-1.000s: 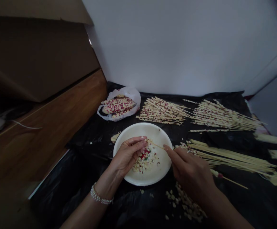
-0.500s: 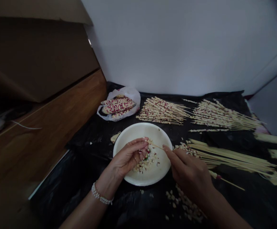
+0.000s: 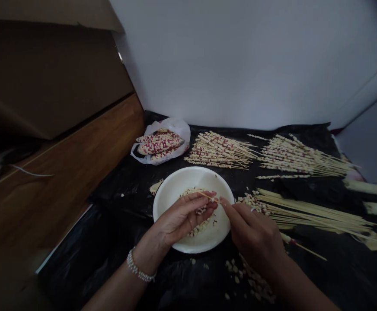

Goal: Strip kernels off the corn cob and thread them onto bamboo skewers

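Over a white bowl (image 3: 193, 247) of loose corn kernels (image 3: 196, 230), my left hand (image 3: 183, 216) is curled palm up, with kernels in it and its fingertips closed at a thin wooden skewer (image 3: 205, 195). My right hand (image 3: 255, 229), wearing a ring, pinches at the skewer's right end over the bowl's right rim. A kernel seems to sit on the skewer between the two hands. Kernels and bare skewers (image 3: 314, 214) lie just right of my right hand.
Behind the bowl are a plastic bag (image 3: 184, 129) of speckled corn cobs (image 3: 161, 146) and two piles of kernel-threaded skewers (image 3: 221, 149), (image 3: 289, 155). Loose kernels (image 3: 256, 283) lie on the black sheet (image 3: 117, 233) near the front. Stripped cobs (image 3: 370, 188) are at the right.
My left hand has moved right, closer to my right hand, and less of the skewer shows between them. The left end of the skewer now points out over my left fingers.
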A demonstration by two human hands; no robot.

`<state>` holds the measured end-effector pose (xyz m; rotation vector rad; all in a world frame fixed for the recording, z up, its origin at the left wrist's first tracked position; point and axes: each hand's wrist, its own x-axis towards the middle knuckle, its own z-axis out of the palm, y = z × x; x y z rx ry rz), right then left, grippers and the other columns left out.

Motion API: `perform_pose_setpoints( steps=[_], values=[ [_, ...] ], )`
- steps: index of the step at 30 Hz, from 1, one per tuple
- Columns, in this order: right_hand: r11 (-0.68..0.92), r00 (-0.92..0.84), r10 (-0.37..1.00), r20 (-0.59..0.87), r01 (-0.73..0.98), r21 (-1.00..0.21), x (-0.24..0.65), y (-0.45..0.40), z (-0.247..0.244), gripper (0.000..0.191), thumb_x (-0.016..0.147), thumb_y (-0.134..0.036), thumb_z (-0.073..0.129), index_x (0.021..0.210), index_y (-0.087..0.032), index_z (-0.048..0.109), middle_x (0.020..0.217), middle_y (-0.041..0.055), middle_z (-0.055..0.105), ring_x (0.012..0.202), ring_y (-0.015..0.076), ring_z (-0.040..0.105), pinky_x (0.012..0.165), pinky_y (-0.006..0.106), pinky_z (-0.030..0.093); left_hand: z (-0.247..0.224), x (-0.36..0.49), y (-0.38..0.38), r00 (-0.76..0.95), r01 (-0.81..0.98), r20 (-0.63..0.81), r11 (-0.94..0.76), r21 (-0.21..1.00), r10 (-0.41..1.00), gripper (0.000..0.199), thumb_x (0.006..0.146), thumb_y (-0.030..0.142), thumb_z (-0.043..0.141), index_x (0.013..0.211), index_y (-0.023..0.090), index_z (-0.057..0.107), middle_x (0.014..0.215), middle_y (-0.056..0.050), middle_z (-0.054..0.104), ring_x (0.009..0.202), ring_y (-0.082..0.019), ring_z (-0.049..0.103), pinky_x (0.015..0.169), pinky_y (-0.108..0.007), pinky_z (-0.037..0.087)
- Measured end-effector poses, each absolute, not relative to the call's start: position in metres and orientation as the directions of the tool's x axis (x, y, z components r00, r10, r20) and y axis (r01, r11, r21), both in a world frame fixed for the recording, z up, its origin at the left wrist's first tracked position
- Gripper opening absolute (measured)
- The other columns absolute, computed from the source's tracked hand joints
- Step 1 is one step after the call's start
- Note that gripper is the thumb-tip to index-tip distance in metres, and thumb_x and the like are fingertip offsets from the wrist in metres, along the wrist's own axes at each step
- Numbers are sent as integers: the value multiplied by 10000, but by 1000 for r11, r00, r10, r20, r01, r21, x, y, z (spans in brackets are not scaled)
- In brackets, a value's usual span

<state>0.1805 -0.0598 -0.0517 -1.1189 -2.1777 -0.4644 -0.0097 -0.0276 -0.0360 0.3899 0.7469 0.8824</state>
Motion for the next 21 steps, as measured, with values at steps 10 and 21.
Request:
perform_pose_setpoints(
  steps=[10, 21],
  values=[
    [563, -399, 597, 696, 827, -9, 187, -55, -51, 324, 878, -31, 531, 1178, -100, 632, 777, 28, 672, 629, 124, 588, 551, 268, 374, -37, -21, -21, 321, -582, -418, 525, 621, 850, 257, 798, 9, 662, 1046, 71, 691, 991, -128, 738, 922, -154, 708, 875, -209, 541],
    [567, -419, 608, 675, 824, 1, 184, -58, -53, 335, 889, -37, 499, 1181, -117, 644, 769, 25, 671, 618, 116, 565, 562, 269, 359, -31, -18, -19, 136, -541, -431, 431, 722, 892, 201, 806, 49, 672, 997, 89, 724, 915, -102, 753, 784, -118, 708, 747, -182, 582]
  ],
)
